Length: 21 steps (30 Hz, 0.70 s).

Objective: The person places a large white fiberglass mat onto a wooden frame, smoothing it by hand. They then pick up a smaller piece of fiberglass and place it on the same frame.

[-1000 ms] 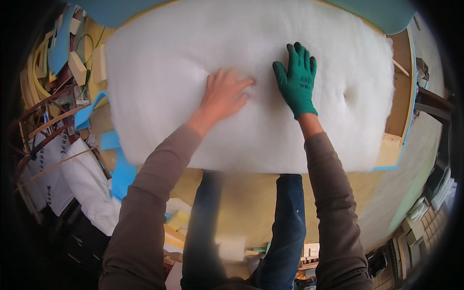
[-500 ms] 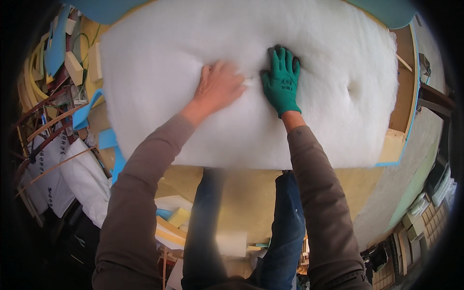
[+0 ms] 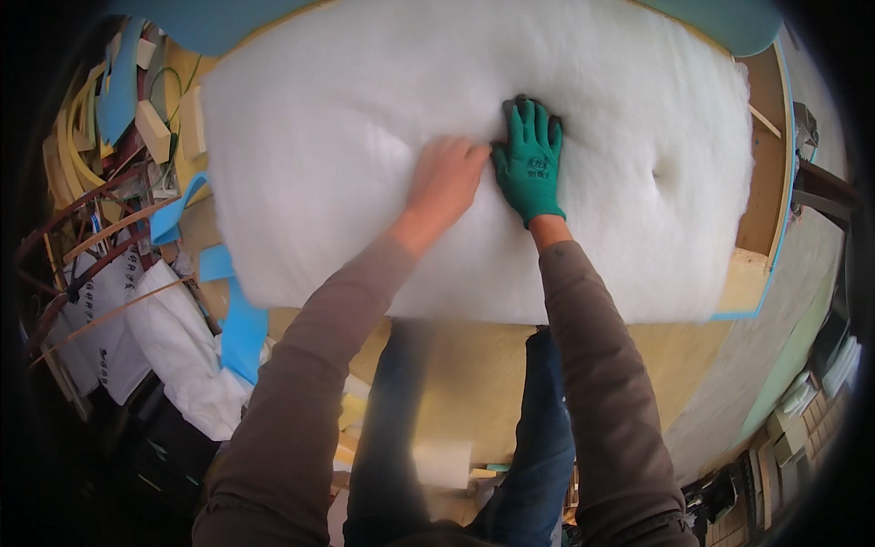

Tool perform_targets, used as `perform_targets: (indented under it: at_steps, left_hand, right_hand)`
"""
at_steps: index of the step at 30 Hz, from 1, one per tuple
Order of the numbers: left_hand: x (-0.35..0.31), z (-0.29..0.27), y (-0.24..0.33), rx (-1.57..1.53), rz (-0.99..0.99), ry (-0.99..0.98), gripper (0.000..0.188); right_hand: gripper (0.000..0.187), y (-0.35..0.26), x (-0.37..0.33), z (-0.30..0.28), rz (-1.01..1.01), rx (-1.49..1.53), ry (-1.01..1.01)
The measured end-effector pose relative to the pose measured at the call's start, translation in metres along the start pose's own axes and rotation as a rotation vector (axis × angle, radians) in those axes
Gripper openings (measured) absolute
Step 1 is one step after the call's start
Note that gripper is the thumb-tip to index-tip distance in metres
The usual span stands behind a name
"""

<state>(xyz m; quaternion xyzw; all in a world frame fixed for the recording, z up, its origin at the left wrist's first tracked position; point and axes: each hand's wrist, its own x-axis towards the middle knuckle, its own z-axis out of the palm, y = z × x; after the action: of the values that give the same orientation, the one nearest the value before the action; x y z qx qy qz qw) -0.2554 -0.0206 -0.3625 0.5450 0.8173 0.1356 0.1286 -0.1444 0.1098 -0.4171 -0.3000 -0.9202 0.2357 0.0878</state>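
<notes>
A thick sheet of white fluffy wadding (image 3: 310, 201) covers the board-like base in front of me. My right hand (image 3: 533, 164), in a green glove with dark fingertips, presses flat on the wadding, fingers stretched out. Just left of it is my bare left hand (image 3: 447, 182), slightly blurred, its fingers curled together. The left fingertips are close beside the right thumb, at the wadding's surface; anything pinched in them is hidden. A small dimple (image 3: 656, 173) shows in the wadding further right.
Blue foam (image 3: 187, 23) lies at the far edge, and a wooden frame (image 3: 766, 155) shows along the right side. Blue strips (image 3: 239, 319), foam offcuts (image 3: 152, 130) and white bags (image 3: 178, 342) crowd the left. Stacked pieces (image 3: 793, 438) lie on the floor at lower right.
My left hand has moved right across the wadding, up to the gloved thumb, and its fingers are more bunched. The right hand stays nearly in place.
</notes>
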Motion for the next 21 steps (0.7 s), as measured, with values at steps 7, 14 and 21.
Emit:
perform_targets:
  at_steps: [7, 14, 21]
  left_hand:
    - [-0.022, -0.003, 0.003, 0.037, -0.11, -0.106, 0.025]
    - [-0.016, 0.027, 0.032, 0.046, -0.316, 0.198, 0.024]
    - [-0.004, 0.009, 0.015, 0.153, -0.269, -0.138, 0.026]
  right_hand:
    - [0.071, -0.001, 0.001, -0.003, 0.028, -0.027, -0.042]
    - [0.069, 0.001, 0.001, 0.003, -0.008, -0.027, 0.048]
    - [0.069, 0.001, 0.001, 0.007, -0.038, -0.076, 0.064]
